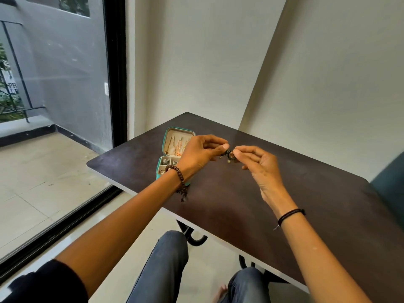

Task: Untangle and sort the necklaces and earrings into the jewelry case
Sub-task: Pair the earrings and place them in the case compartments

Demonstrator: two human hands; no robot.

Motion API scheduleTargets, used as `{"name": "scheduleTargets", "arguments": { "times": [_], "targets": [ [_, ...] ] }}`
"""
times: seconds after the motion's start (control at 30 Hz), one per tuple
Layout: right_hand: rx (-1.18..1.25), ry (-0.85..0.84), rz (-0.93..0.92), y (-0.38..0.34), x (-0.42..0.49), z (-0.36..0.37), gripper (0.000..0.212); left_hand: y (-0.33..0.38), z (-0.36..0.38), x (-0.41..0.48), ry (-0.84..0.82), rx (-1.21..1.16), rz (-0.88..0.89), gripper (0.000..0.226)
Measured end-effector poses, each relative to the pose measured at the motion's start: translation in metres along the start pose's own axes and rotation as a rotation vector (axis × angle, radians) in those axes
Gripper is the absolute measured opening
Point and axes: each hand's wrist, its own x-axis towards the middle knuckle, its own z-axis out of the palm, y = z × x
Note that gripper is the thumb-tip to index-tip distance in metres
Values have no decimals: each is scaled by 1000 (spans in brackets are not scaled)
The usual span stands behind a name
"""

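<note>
**Earrings raised for separating**

A dark beaded earring cluster (pixel 229 155) is pinched from both sides by the left hand (pixel 200 154) and the right hand (pixel 261 165), other fingers loosely curled, probably so it can be teased apart. The open jewelry case (pixel 166 147) is set at nine o'clock

Our table (pixel 284 204) stands with the wall (pixel 218 62) along its far side, the glass door (pixel 65 84) to its left and a seat (pixel 391 186) at its right end. The jewelry case (pixel 157 171) lies open on the table's left part, its lid (pixel 179 133) on the far side, with pieces in the lid and in the near compartments. Our left hand (pixel 199 154) is just right of the case and partly covers it; our right hand (pixel 260 165) is further right. Between them, above the table, we pinch an earring cluster (pixel 229 155) from both sides. Our knees (pixel 172 248) sit below the near edge.
</note>
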Motion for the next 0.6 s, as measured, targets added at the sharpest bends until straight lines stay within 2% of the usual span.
{"name": "scheduleTargets", "arguments": {
  "times": [0.27,0.4,0.6],
  "targets": [
    [-76,-111,-14,7,11,46,21,-8,-43,-9,51,59,-17,23],
    [-92,-142,-13,10,17,68,20,-14,-68,-13,141,144,-22,21],
    [-196,-194,-28,19,20,101,19,-35,-99,-24,259,148,-80,20]
  ]
}}
